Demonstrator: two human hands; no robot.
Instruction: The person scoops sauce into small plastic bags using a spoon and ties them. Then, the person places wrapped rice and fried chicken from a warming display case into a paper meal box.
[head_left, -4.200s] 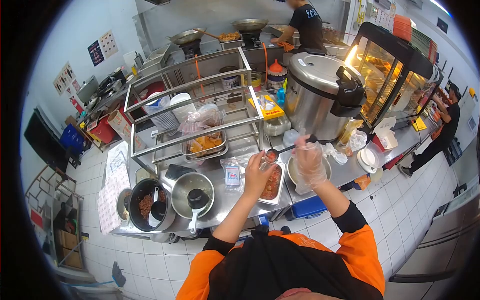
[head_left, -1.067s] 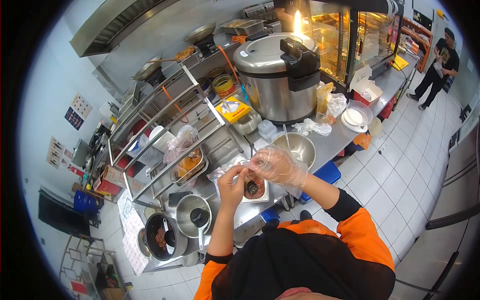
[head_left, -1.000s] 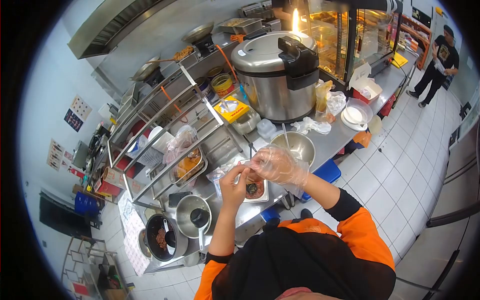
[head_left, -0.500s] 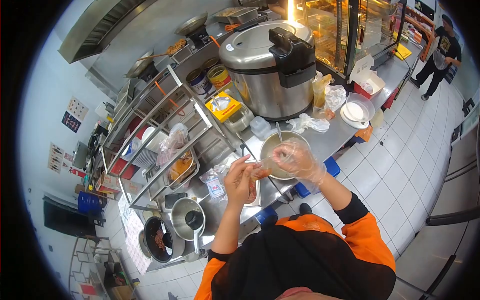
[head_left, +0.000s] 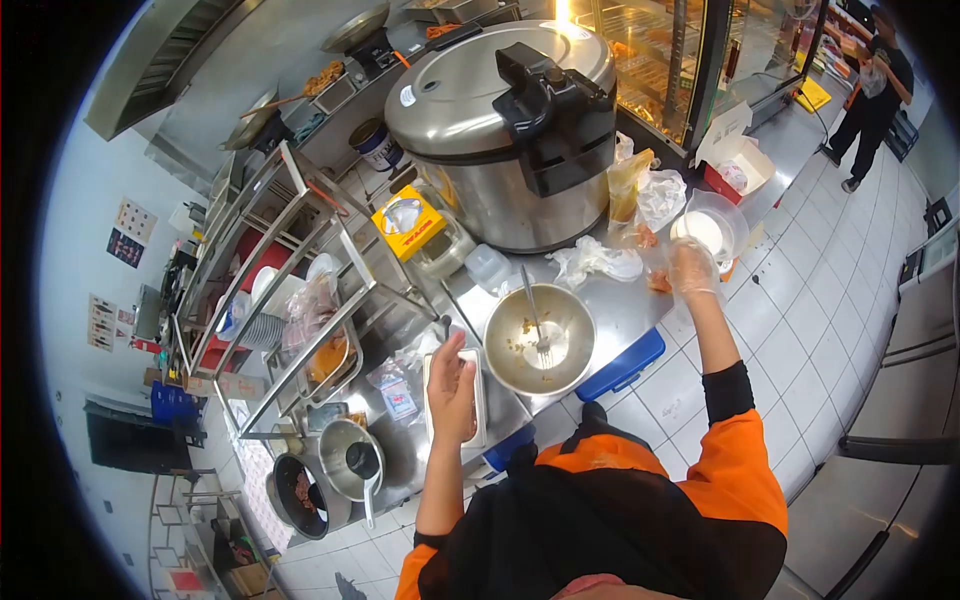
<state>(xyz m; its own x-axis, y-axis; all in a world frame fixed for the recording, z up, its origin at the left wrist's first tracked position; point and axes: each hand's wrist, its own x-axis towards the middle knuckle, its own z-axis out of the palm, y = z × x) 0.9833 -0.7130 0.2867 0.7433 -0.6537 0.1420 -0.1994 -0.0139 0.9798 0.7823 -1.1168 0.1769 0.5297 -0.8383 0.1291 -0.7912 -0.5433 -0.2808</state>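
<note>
My left hand (head_left: pixel 452 392), bare, is raised over the metal tray (head_left: pixel 481 400) with its fingers extended and nothing seen in it. My right hand (head_left: pixel 692 268), in a clear plastic glove, reaches to the near side of a clear tub with a white round item (head_left: pixel 698 232). A small filled plastic bag (head_left: pixel 658 282) hangs beside that hand; its fingers are partly hidden, so its hold is unclear. Between my hands sits a metal bowl (head_left: pixel 575 352) with a fork (head_left: pixel 541 330) and food bits inside.
A large cooker (head_left: pixel 500 110) stands behind the bowl. On the left are a metal rack (head_left: pixel 290 290), a black pot (head_left: pixel 330 515) and a pan (head_left: pixel 335 455) with a ladle. A co-worker (head_left: pixel 872 95) stands at the far right.
My hands have parted: the right one moved right to the tub, and the bag left the space between them. The left one opened over the tray. The view shifted right.
</note>
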